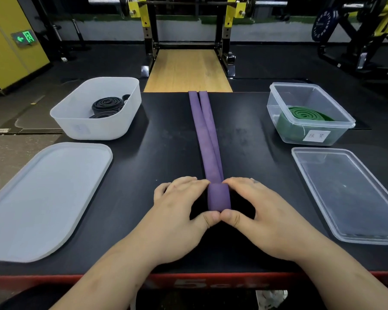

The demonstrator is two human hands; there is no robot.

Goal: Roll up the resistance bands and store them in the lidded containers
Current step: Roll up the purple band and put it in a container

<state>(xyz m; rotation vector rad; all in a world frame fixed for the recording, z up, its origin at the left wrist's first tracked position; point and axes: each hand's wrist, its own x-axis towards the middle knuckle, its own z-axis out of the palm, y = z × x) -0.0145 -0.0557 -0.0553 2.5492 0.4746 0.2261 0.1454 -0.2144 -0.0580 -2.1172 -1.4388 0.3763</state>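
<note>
While the purple resistance band lies doubled and straight down the middle of the worktop, running away from us, both hands are clamped on its near end. Our left hand and right hand pinch the first turn from either side, thumbs touching behind it. We judge this keeps the coil tight and square. Most of the length is unrolled. Far left, the white tub holds black coiled bands. Far right, the clear container holds a green coil. The white lid and clear lid lie off, so a finished roll can likely drop straight in.
</note>
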